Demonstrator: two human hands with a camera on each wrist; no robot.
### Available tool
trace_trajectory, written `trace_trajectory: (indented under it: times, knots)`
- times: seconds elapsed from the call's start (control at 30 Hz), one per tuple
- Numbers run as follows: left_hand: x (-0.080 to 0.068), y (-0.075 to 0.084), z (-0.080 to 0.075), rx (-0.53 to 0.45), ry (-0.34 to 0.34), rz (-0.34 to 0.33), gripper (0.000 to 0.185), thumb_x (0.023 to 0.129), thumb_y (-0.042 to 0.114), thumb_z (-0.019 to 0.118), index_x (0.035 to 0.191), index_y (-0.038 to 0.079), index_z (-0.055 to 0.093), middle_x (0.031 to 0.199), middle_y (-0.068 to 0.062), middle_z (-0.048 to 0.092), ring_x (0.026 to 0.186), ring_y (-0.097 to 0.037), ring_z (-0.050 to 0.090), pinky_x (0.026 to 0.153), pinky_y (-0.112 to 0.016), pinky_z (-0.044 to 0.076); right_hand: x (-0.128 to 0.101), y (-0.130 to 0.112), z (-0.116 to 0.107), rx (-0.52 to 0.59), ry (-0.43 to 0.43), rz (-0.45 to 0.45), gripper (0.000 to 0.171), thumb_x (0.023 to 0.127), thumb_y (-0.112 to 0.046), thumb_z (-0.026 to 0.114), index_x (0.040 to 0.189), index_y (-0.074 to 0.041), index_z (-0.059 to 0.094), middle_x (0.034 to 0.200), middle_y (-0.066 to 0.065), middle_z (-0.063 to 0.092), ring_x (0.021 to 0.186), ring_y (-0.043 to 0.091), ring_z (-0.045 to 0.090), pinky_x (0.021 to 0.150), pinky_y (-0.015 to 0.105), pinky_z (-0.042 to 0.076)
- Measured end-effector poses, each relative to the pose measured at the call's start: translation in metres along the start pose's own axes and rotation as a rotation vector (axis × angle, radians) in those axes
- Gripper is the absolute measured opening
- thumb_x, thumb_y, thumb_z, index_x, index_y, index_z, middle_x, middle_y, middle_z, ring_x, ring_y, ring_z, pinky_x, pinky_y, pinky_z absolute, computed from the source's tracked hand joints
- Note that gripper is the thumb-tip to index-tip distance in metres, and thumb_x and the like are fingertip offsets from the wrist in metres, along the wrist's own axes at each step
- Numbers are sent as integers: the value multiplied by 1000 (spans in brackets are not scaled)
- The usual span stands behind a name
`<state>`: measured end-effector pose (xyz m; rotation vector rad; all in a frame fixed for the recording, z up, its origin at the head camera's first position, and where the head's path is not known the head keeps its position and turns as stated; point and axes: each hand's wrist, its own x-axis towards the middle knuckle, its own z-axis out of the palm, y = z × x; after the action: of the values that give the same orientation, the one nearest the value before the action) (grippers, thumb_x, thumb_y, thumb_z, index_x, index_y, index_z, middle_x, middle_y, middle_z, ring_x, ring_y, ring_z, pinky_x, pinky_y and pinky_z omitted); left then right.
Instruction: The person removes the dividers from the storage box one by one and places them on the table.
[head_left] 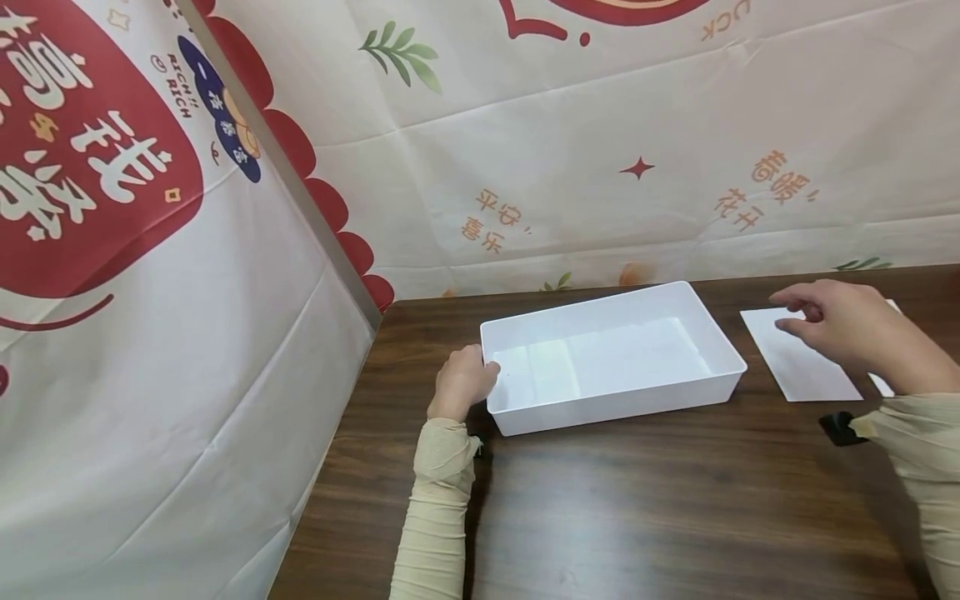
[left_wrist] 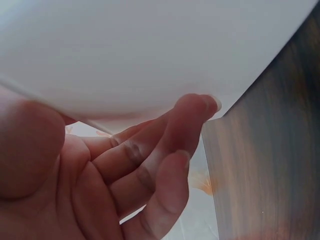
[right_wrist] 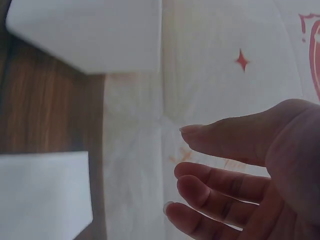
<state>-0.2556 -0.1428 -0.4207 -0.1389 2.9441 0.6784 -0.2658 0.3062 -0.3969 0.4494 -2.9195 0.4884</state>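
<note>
A white rectangular tray (head_left: 611, 358) stands on the dark wooden table (head_left: 637, 500), and nothing shows inside it. My left hand (head_left: 480, 371) holds its near left corner. In the left wrist view the curled fingers (left_wrist: 165, 150) press against the tray's outer wall (left_wrist: 150, 50), with the thumb just under the rim. My right hand (head_left: 795, 312) hovers over a white paper sheet (head_left: 798, 362) to the right of the tray, fingers loosely spread and holding nothing. The right wrist view shows that hand (right_wrist: 177, 170) above the paper (right_wrist: 40, 195), with a tray corner (right_wrist: 90, 35) beyond.
The edge of a second white sheet (head_left: 881, 385) peeks out beside the first. A small black object (head_left: 840, 427) lies near my right sleeve. Printed cloth (head_left: 600, 150) hangs behind the table and along its left side (head_left: 150, 375).
</note>
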Motion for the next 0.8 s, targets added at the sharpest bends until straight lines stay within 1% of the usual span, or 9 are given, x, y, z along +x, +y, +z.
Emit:
trace_trajectory:
  times: [0.07, 0.13, 0.23, 0.37, 0.5, 0.7, 0.8]
  knots:
    - [0, 0, 0, 2, 2, 3, 27, 96, 23, 53, 106, 4, 68, 98, -12, 70, 83, -24, 62, 75, -43, 50, 2, -8, 0, 11, 14, -23, 30, 87, -9, 69, 112, 6, 66, 82, 12, 64, 70, 20, 50, 58, 35, 38]
    - [0, 0, 1, 0, 5, 3, 26, 95, 23, 53, 106, 4, 68, 98, -12, 70, 83, -24, 63, 75, -43, 51, 5, -16, 0, 28, 23, -36, 30, 86, -8, 69, 113, 6, 66, 87, 17, 67, 72, 21, 52, 58, 34, 39]
    - [0, 0, 1, -1, 11, 5, 26, 95, 23, 54, 106, 4, 68, 98, -12, 71, 83, -24, 63, 75, -43, 51, 8, -27, 1, 51, 22, -45, 31, 86, -6, 69, 114, 7, 65, 87, 18, 67, 73, 23, 52, 57, 34, 39]
    - [0, 0, 0, -1, 14, 9, 26, 95, 23, 54, 105, 3, 68, 97, -13, 70, 83, -25, 63, 74, -43, 51, 12, -41, 2, 67, 22, -60, 30, 86, -6, 70, 113, 6, 67, 84, 13, 66, 75, 24, 54, 59, 35, 40]
    - [0, 0, 0, 2, 13, 12, 26, 95, 22, 54, 106, 3, 68, 96, -13, 70, 82, -25, 63, 73, -43, 51, 15, -53, 4, 92, -7, -47, 31, 87, -6, 69, 115, 7, 66, 88, 15, 65, 77, 26, 55, 59, 36, 42]
    - [0, -1, 0, 3, 8, 14, 27, 95, 23, 53, 106, 3, 69, 96, -12, 70, 81, -24, 63, 73, -42, 51, 20, -67, 5, 107, -18, -54, 31, 87, -6, 70, 115, 6, 66, 89, 15, 67, 78, 27, 57, 62, 38, 44]
    - [0, 0, -1, 7, 9, 16, 26, 95, 22, 53, 105, 3, 69, 95, -12, 70, 80, -23, 62, 71, -41, 50, 22, -73, 4, 121, -56, -46, 33, 89, -7, 69, 118, 7, 65, 90, 16, 66, 79, 28, 57, 63, 40, 45]
